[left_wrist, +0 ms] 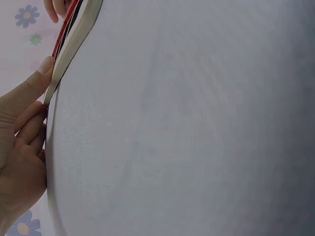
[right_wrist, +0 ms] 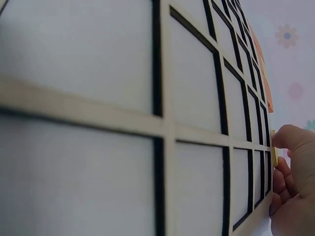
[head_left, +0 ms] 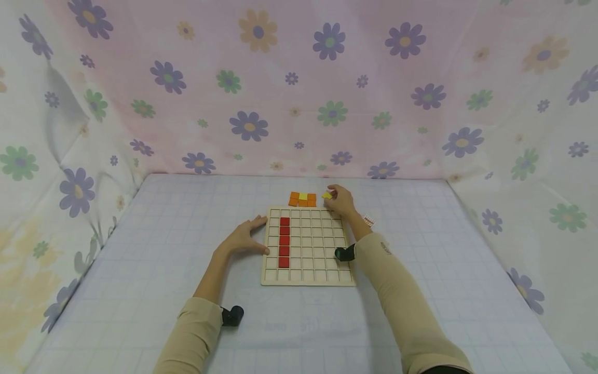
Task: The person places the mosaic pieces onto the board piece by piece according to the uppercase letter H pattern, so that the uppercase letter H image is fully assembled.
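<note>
A square wooden grid board (head_left: 308, 284) lies on the table, with several red tiles (head_left: 284, 240) filling one column near its left side. My left hand (head_left: 244, 238) rests at the board's left edge, thumb and fingers spread apart and touching the rim. Just beyond the board's far right corner, my right hand (head_left: 342, 201) pinches a yellow tile (head_left: 327, 196) between thumb and fingers. The same yellow tile (right_wrist: 274, 147) shows partly in the right wrist view, close to the board's edge. In the left wrist view, the left thumb (left_wrist: 30, 88) lies along the board's side.
Behind the board sit several orange tiles (head_left: 294, 201) with another yellow tile (head_left: 303, 196) among them. A small checkered piece (head_left: 369, 221) lies partly hidden by the right forearm. Flowered cloth (head_left: 299, 93) walls the table (head_left: 308, 327) at the back and sides.
</note>
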`<state>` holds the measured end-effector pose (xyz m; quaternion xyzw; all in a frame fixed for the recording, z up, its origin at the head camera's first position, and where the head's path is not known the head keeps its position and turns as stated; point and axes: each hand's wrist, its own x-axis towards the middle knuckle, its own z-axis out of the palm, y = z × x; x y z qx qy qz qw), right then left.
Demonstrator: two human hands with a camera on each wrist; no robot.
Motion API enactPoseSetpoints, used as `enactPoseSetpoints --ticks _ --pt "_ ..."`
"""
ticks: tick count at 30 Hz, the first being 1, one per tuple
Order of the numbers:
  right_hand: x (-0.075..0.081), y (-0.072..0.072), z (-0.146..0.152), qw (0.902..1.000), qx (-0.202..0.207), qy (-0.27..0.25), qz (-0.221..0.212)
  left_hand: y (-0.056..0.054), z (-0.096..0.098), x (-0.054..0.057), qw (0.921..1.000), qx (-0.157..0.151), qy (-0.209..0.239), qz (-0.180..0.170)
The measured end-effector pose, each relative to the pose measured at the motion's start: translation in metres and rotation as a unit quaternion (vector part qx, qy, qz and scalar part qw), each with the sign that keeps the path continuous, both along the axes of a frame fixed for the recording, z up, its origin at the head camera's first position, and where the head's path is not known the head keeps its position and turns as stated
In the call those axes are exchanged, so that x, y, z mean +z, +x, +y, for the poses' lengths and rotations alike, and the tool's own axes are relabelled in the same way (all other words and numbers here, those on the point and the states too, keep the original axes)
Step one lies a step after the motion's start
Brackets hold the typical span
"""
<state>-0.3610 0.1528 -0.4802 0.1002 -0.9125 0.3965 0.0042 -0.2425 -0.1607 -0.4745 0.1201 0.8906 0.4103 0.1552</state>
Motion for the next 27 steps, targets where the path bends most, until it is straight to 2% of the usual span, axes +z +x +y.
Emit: enactPoseSetpoints --ticks 8,11,14,19,27 --pt "0.004 0.002 0.0 0.9998 -0.009 0.013 -0.01 -0.001 0.001 -0.001 1.0 0.006 -0.001 -0.004" --pt "0.005 0.004 0.001 0.9999 -0.007 -0.008 -0.006 0.0 0.001 -0.002 1.0 0.005 -0.001 -0.004" --pt "0.006 0.009 0.001 0.9987 0.005 -0.05 -0.002 0.0 0.001 -0.002 1.0 0.004 -0.001 -0.003" --pt "0.008 0.025 -0.006 0.9944 0.05 -0.093 0.003 -0.001 0.002 -0.002 1.0 0.006 0.0 -0.006" --pt "0.006 0.058 -0.025 0.9853 0.145 -0.078 0.045 0.0 0.001 0.001 0.9999 0.008 -0.006 -0.005"
